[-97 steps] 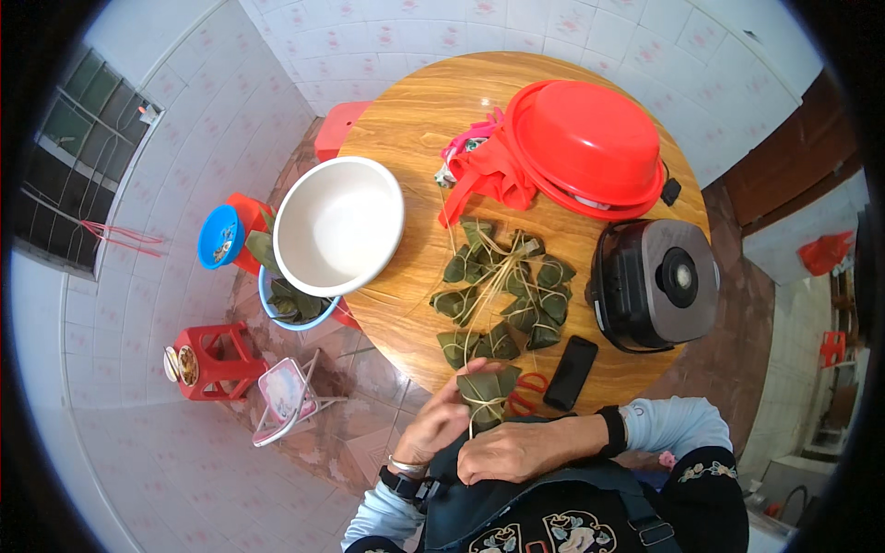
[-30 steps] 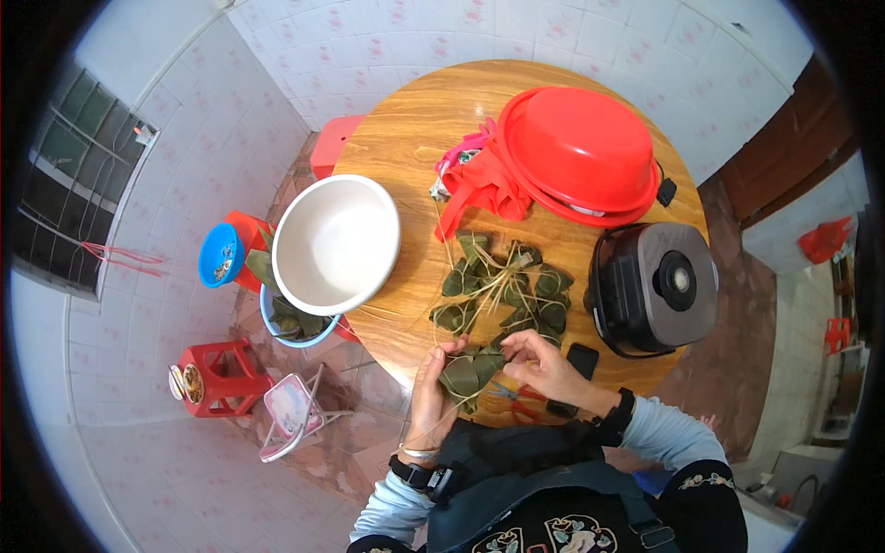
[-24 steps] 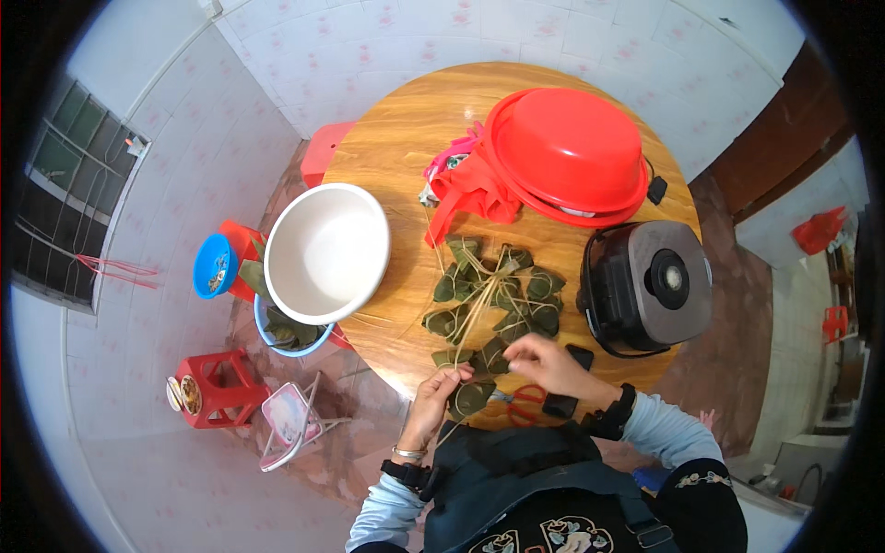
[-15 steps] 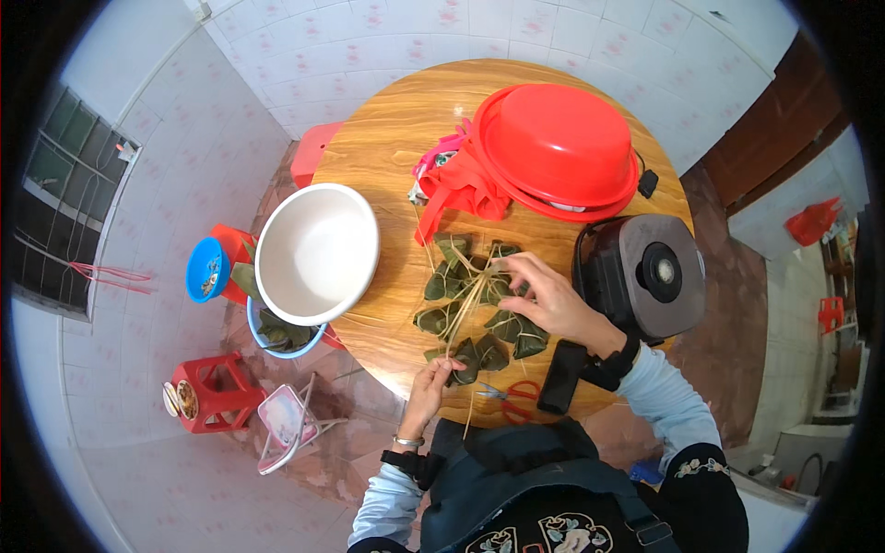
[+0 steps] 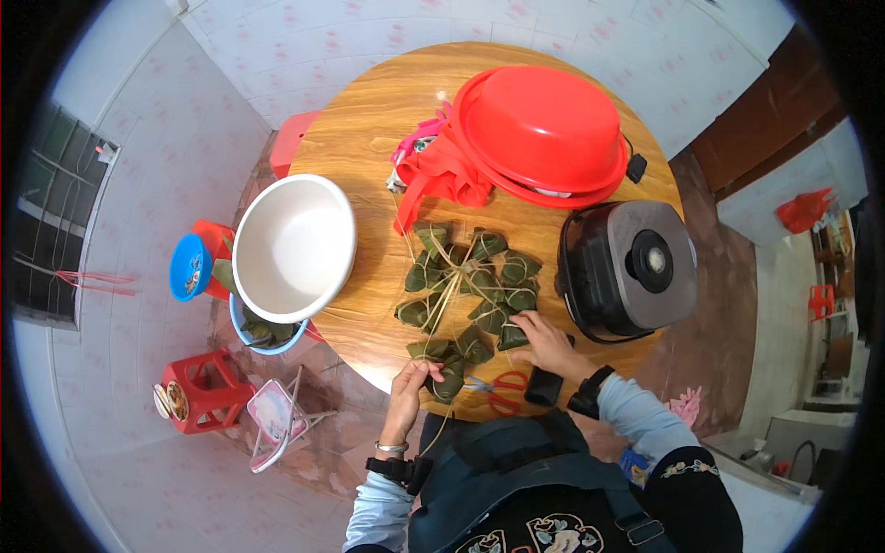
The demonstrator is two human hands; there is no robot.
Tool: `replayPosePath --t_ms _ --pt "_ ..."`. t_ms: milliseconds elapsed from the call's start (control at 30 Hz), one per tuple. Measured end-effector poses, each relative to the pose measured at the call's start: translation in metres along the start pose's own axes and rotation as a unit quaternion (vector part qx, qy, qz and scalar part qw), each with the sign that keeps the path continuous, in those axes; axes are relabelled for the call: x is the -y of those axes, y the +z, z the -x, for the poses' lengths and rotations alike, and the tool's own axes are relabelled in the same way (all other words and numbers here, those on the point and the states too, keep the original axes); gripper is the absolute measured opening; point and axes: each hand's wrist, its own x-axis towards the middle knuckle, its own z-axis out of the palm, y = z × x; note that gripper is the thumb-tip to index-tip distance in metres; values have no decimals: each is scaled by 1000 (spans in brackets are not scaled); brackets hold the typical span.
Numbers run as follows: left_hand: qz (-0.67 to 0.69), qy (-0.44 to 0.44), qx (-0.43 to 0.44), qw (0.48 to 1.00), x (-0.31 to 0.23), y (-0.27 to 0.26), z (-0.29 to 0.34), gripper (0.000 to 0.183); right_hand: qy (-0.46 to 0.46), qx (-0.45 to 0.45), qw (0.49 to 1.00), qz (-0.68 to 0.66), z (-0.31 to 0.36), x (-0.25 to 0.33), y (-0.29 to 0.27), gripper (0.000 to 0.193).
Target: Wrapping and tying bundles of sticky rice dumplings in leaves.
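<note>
Several leaf-wrapped rice dumplings (zongzi) lie in a cluster on the round wooden table, their pale tie strings gathered at the middle. At the table's near edge my left hand is closed in a pinch on a tie string beside the nearest dumpling. A loose string end hangs below that hand. My right hand has its thumb and fingers around the right side of a dumpling at the cluster's lower right. Red-handled scissors and a black phone, partly covered by my right hand, lie close by.
A white basin stands at the table's left edge. An upturned red basin and red cloth are at the back, a black rice cooker at the right. On the floor at left are a red stool and a folding chair.
My right hand has left the gathered strings and moved down to a dumpling at the lower right. My left hand keeps its pinch near the table's edge. The whole view has shifted slightly.
</note>
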Motion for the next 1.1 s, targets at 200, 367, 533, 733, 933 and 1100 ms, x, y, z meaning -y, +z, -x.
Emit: replayPosePath --t_ms 200,367,533,733,933,1100 --pt "-27 -25 20 999 14 4 -5 24 -7 -10 970 -241 15 -37 9 50" --pt "-2 -39 13 999 18 9 -10 23 138 178 821 -524 29 -23 -10 47" --pt "15 -53 27 998 7 23 -10 23 173 160 743 -627 34 -19 -10 47" --pt "32 -115 75 990 20 22 -3 20 120 201 900 -367 31 -24 -27 43" --pt "32 -106 84 990 37 42 -16 19 38 34 988 -148 32 -28 -17 40" --pt "-25 -106 105 988 38 53 -25 20 56 -79 995 -9 29 -16 -6 38"
